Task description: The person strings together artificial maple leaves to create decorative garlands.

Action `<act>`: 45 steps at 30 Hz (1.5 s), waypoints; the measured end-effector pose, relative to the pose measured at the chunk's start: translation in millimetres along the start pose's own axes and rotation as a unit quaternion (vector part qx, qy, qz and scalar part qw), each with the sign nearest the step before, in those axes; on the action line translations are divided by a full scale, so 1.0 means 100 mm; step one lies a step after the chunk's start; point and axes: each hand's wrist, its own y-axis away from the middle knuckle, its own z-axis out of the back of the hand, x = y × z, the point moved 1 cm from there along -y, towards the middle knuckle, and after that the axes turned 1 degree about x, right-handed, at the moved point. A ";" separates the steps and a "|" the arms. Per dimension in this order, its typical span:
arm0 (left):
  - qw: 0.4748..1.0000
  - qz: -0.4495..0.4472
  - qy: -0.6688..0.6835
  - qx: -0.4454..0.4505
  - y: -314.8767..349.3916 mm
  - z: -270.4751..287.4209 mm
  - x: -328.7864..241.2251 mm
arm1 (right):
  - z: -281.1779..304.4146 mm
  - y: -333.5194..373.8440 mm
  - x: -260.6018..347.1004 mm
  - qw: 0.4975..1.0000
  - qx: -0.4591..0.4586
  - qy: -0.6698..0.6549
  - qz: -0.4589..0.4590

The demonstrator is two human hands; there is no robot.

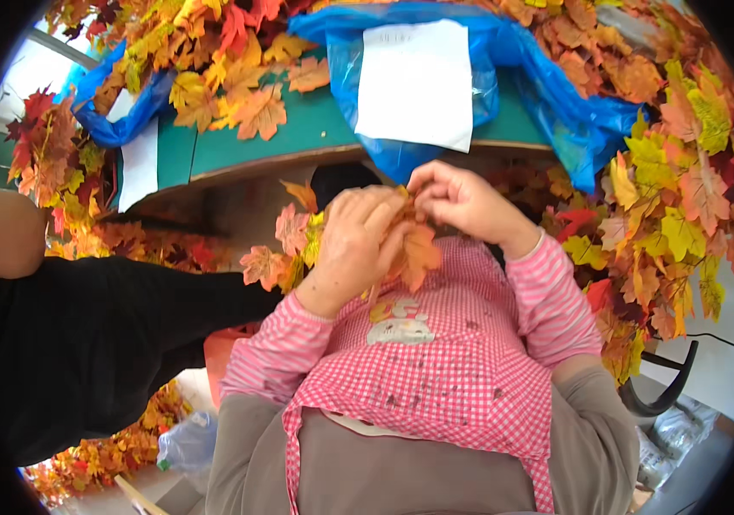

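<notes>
Heaps of orange, red and yellow artificial maple leaves (676, 197) are crowding a green table (315, 129) bearing a blue plastic bag (547, 94). Someone's black sleeve (84, 343) is filling the left. Above a pink checked apron (436, 360), the left hand (354, 240) is closing around a leaf sprig (414, 253), while the right hand (461, 202) is pinching its top.

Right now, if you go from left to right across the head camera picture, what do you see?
Black sleeve → left hand → orange leaf → right hand → pile of yellow and orange leaves.
</notes>
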 end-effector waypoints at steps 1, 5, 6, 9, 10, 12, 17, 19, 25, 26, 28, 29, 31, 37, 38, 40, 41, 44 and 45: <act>0.999 0.017 0.019 0.021 0.03 -0.01 -0.02 | -0.04 0.02 0.01 1.000 0.002 0.000 -0.012; 0.999 0.012 -0.005 0.036 -0.01 -0.07 -0.10 | -0.13 0.07 0.08 0.999 -0.050 0.011 -0.009; 0.998 0.052 0.019 0.039 0.00 -0.08 -0.12 | -0.11 0.07 0.08 0.999 -0.051 0.014 -0.005; 0.993 0.105 0.033 0.036 0.06 -0.16 -0.12 | -0.08 0.10 0.05 0.992 -0.076 0.097 0.023; 0.992 0.121 0.020 0.029 0.07 -0.17 -0.11 | -0.09 0.11 0.08 0.992 -0.076 0.098 0.024; 0.989 0.139 0.048 0.028 0.08 -0.13 -0.11 | -0.14 0.14 0.17 0.962 -0.023 0.266 0.055; 0.991 0.094 0.083 0.034 0.06 0.01 0.00 | 0.02 0.19 0.09 0.989 0.002 0.144 -0.020; 0.991 0.085 0.066 0.075 0.09 0.02 0.05 | 0.09 0.18 0.14 0.985 -0.002 0.172 -0.033; 0.984 0.129 0.082 0.089 0.25 -0.11 0.12 | 0.18 0.11 0.40 0.927 0.041 0.373 -0.018; 0.983 0.144 0.085 0.078 0.25 -0.13 0.12 | 0.22 0.09 0.47 0.925 0.035 0.377 -0.017; 0.987 0.128 0.079 0.065 0.32 -0.28 0.23 | 0.32 0.05 0.63 0.917 0.031 0.399 0.014; 0.983 0.142 0.093 0.073 0.36 -0.40 0.29 | 0.37 0.02 0.73 0.921 0.038 0.387 0.009; 0.963 0.204 0.124 0.128 0.44 -0.60 0.39 | 0.44 -0.01 0.89 0.950 0.035 0.309 -0.011; 0.954 0.201 0.180 0.134 0.49 -0.75 0.50 | 0.56 0.03 1.35 0.981 0.072 0.167 -0.068; 0.954 0.200 0.189 0.121 0.48 -0.72 0.49 | 0.63 0.03 1.37 0.986 0.088 0.131 -0.045; 0.948 0.216 0.194 0.130 0.47 -0.66 0.47 | 0.74 -0.03 1.45 0.987 0.048 0.149 -0.021; 0.949 0.210 0.201 0.126 0.46 -0.68 0.50 | 0.83 -0.05 1.45 0.985 -0.028 0.171 0.021; 0.947 0.202 0.215 0.126 0.41 -0.73 0.53 | 1.29 -0.08 1.30 0.923 -0.265 0.257 0.107; 0.945 0.205 0.221 0.126 0.40 -0.73 0.53 | 1.48 -0.09 1.20 0.837 -0.379 0.356 0.169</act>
